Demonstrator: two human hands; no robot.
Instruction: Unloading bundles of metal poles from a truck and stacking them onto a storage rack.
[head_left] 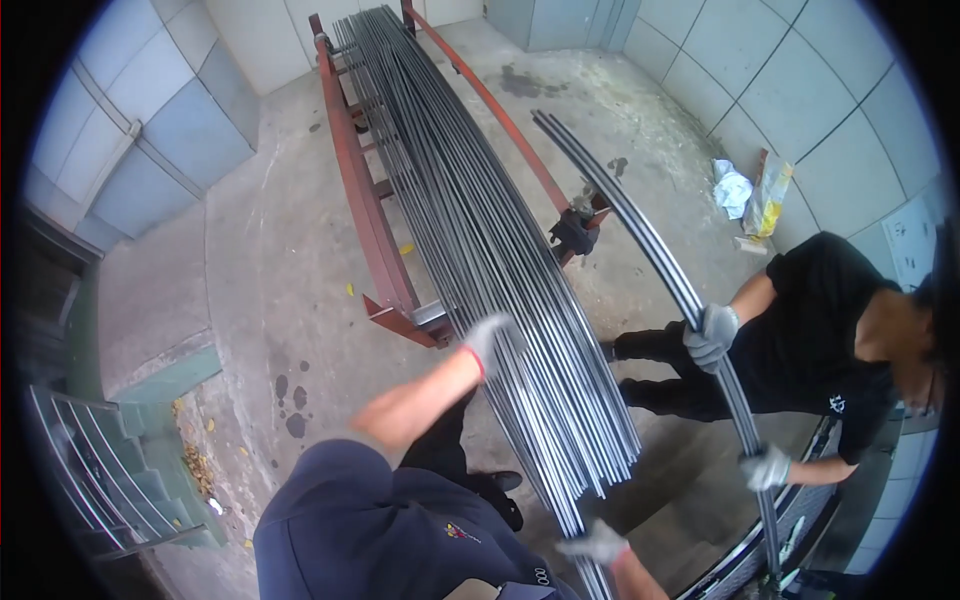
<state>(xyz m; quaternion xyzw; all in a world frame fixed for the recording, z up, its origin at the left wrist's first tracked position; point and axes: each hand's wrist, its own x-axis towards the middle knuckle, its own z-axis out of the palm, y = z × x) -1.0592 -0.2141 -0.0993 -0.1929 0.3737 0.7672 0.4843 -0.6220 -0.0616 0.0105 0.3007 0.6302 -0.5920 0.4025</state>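
Observation:
A long bundle of grey metal rods (470,220) runs from far off toward me, lying on a red metal rack. My left hand (492,343), in a light grey glove, is closed over rods at the bundle's left side; its fingertips are partly blurred. Lower right, my gloved right hand (597,545) grips a few metal rods (549,478) that stick out past the other rod ends. At my right, a co-worker's two gloved hands (712,338) hold a separate, bowed handful of rods (650,238).
The rack's red beam (360,200) stands left of the bundle, and a thin red rail (495,105) runs along its right. The co-worker (800,350) stands close at right. Green steps (160,450) with a metal railing (85,470) are lower left. Wrappers (768,195) lie by the tiled wall.

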